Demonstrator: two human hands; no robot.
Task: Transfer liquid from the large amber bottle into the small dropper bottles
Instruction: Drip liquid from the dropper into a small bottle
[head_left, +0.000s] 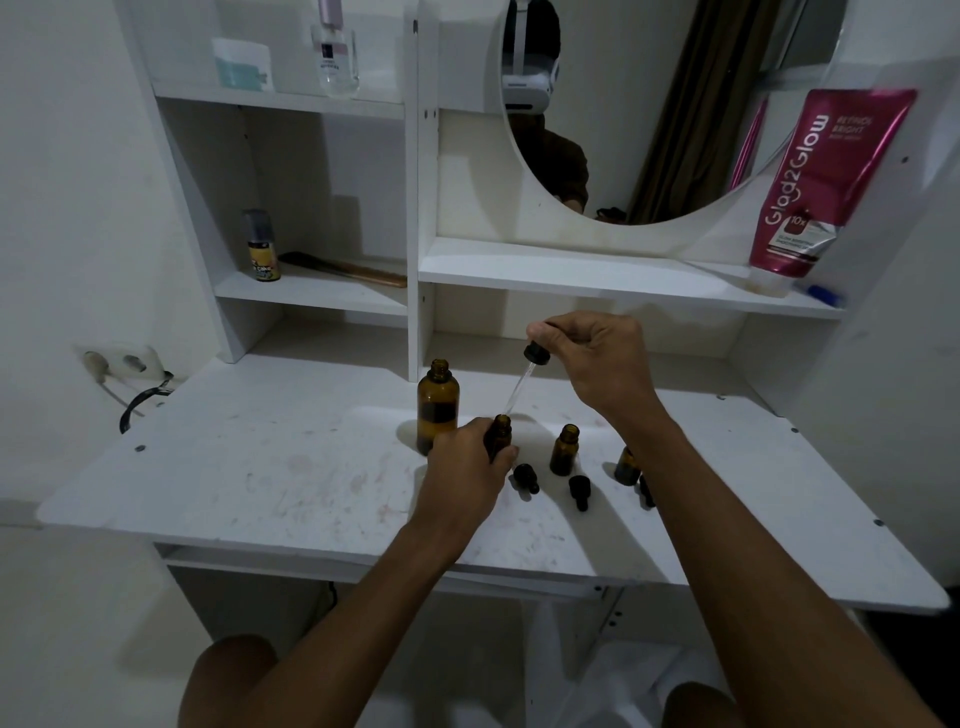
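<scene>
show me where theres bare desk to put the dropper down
Bare desk runs from the big bottle to the left edge. Another free patch lies right of the right forearm. Crowded between left hand and that forearm: small bottles and caps stand close.

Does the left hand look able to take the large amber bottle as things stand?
Likely not yet: the left hand grips a small dropper bottle. The large amber bottle stands just beside it with nothing between.

A home vanity corner: a white dressing table (249, 467) with a round mirror (649, 119), its shelves (587, 275) holding a perfume bottle (335, 60), a pink lotion tube (818, 182) and a comb (345, 270).
</scene>
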